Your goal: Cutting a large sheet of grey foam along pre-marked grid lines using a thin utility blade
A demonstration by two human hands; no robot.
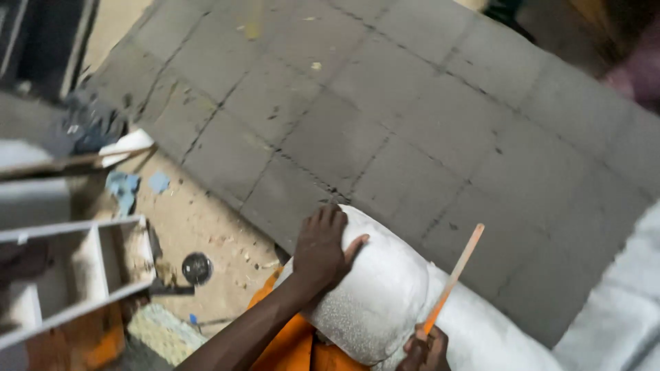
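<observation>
— Two hands at work, and what's the biggest thing in front of them?

— Beyond the fingers lies a wide grey quilted panel (426, 117), stitched in squares, slanting across the sandy floor (199, 227). Nearer, right under the grip, is a white padded roll (381, 295), bulging over orange cloth (292, 343).

— How are the hands set?

— The left hand (323, 251) lies flat on top of the roll, fingers spread wide, pressing rather than clasping. The right hand (426, 350) is closed round the lower end of a thin orange stick (454, 275), which rises up and away from the fist, along the roll's right side.

— So how would you do this well?

— I'd judge it best to keep the flat palm firm so the padding doesn't spring back, and to guide the stick close beside the roll, not through it.

— Anything smaller about?

— Off to the left of the pressing hand: a white wooden frame (82, 275), blue scraps (127, 184), and a small dark round disc (197, 268) on the floor.
</observation>
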